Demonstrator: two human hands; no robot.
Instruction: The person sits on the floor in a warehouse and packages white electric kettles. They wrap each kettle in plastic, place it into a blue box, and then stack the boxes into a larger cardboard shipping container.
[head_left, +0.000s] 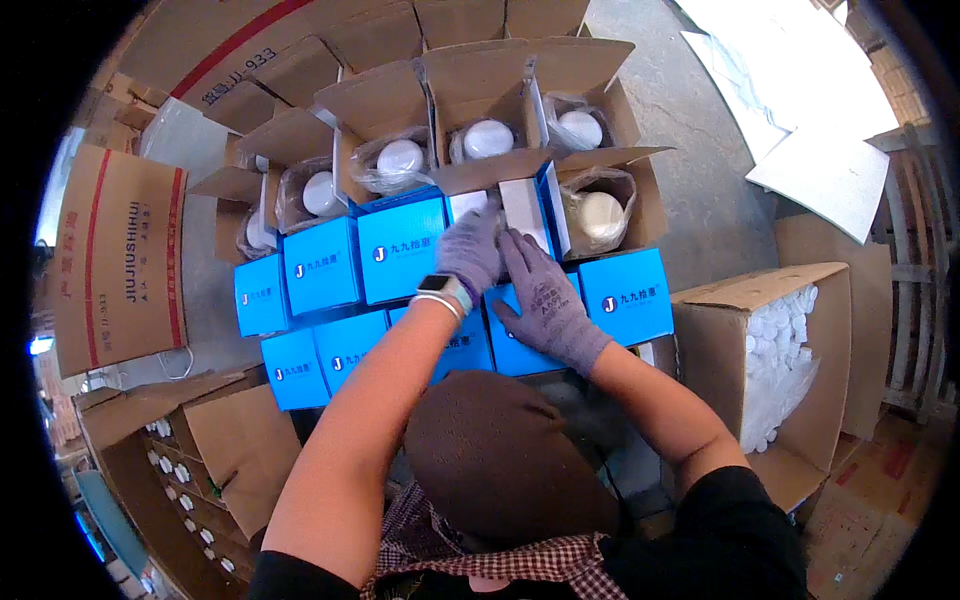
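Both gloved hands' fingers [478,240] lie flat, holding down the open blue box's [520,215] flaps.

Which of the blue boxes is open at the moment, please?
The blue box under both gloved hands, in the back row's middle: its white-lined flaps stand up, with the left hand and right hand on it. The other blue boxes are shut.

My left hand [470,250] and right hand [545,300] lie side by side on an open box [510,205] among closed boxes [400,245]. Behind them stand open cartons [480,110] with jars [488,138] inside.
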